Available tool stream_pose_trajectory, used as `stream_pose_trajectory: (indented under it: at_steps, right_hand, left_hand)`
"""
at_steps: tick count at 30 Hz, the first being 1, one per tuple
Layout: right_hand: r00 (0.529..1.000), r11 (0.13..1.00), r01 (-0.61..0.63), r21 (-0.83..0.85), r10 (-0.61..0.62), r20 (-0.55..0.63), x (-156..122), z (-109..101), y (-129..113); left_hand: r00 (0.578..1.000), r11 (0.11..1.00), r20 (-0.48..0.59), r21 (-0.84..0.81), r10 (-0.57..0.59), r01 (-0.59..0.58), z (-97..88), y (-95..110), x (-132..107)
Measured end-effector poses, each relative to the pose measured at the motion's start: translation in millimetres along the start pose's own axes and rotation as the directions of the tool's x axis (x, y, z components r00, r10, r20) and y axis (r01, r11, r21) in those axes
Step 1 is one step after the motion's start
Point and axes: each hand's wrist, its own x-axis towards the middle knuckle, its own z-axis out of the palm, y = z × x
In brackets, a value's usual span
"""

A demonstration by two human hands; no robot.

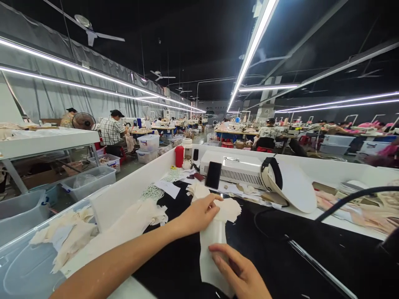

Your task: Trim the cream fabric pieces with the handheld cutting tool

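Observation:
A pale cream fabric piece [213, 241] lies lengthwise on the black tabletop, with a glossy strip along its middle. At its far end is a ruffled stack of cream fabric pieces [232, 209]. My left hand [201, 212] reaches across from the left, its bent fingers closed on the fabric near that stack; the fingertips are partly hidden. Nearer to me, my right hand [241, 270] has its thumb and index finger close together on the right part of the cream piece, the other fingers curled beneath.
Left of my arm lies a heap of cream fabric [131, 222], with more in a clear plastic bin [18, 265]. Behind stand a phone [213, 174], a white vented box [237, 168], a visor [293, 187] and a red bottle [179, 156]. A metal rod [321, 265] lies right. People sit at sewing tables beyond.

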Motion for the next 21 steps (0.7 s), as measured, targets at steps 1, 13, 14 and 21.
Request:
stream_pose_trajectory:
  at_steps: [1, 13, 14, 21]
  right_hand:
    - [0.999, 1.000, -0.017, 0.015, 0.018, -0.032, 8.7, -1.4, 0.9]
    - [0.902, 0.988, -0.143, -0.062, 0.104, -0.419, 101.7, -67.0, 30.8]
    - [0.894, 0.986, -0.151, -0.073, 0.105, -0.437, 106.6, -68.4, 33.5]
    - [0.882, 0.965, -0.172, -0.197, 0.062, -0.468, 132.0, -69.5, 56.5]
  left_hand:
    - [0.999, 1.000, -0.033, -0.013, -0.012, 0.011, -2.6, -4.1, 9.0]
    - [0.971, 0.989, -0.187, -0.028, -0.150, 0.148, -28.6, -63.4, 71.0]
    - [0.970, 0.988, -0.183, -0.018, -0.157, 0.156, -28.0, -66.2, 72.0]
    - [0.970, 0.976, -0.152, 0.078, -0.190, 0.204, -13.3, -87.0, 72.0]
